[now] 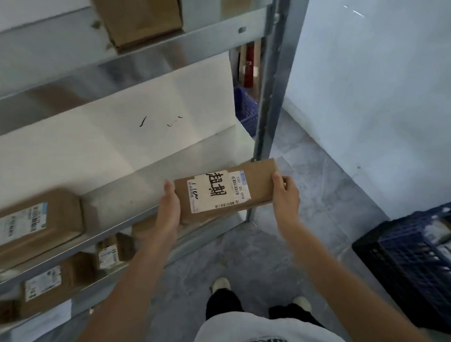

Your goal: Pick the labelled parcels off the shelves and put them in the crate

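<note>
Both hands, left hand (169, 207) and right hand (285, 194), are closed on the short ends of a flat labelled parcel (225, 191), held between them, off the shelf (133, 226). It is judged stiff and light; the crate (409, 261) stands right of them.

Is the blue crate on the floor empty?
No. The crate already holds pale parcels showing over its rim; how many, cannot tell.
</note>
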A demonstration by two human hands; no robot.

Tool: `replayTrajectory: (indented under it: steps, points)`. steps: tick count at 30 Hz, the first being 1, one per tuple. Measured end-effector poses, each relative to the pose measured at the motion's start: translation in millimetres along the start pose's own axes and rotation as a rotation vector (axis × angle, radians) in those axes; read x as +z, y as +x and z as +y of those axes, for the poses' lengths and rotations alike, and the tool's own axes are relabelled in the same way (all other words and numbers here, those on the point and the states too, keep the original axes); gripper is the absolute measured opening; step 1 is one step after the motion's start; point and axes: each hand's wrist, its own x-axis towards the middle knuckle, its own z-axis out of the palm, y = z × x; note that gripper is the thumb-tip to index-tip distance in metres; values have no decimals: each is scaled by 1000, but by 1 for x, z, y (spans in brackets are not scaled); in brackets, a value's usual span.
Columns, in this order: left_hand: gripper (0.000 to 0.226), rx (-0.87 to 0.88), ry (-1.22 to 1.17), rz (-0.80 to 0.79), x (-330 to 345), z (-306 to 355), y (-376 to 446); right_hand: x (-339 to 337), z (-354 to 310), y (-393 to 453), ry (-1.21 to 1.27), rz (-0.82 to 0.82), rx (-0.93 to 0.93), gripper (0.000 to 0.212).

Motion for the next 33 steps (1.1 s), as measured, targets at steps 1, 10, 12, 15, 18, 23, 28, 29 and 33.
replayTrajectory:
  steps: [1, 10, 12, 15, 18, 23, 28, 29, 33]
  points:
    - [77, 19, 25, -14, 18, -1, -7, -18, 3, 7, 2, 13, 3, 26]
    - [75, 24, 360, -84, 229, -40, -77, -218, 70, 78, 6, 185, 124, 24]
    - [80, -3, 399, -168, 276, -54, -91, -267, 87, 89, -5, 219, 170, 21]
    - [86, 9, 450, -254, 346, -74, -100, -337, 112, 105, 23, 293, 240, 25]
    - [97, 100, 539, -292, 418, -95, -106, -397, 134, 120, 70, 394, 309, 28]
    - [72, 150, 709, -367, 528, -104, -142, -479, 167, 139, 171, 529, 444, 27]
    - [70, 138, 840, -484, 640, -130, -159, -555, 203, 164, 229, 626, 555, 35]
    - [76, 126, 853, -513, 664, -139, -161, -571, 209, 169, 241, 649, 580, 36]
    - [61, 125, 878, -683, 750, -172, -189, -636, 232, 180, 317, 741, 648, 33]
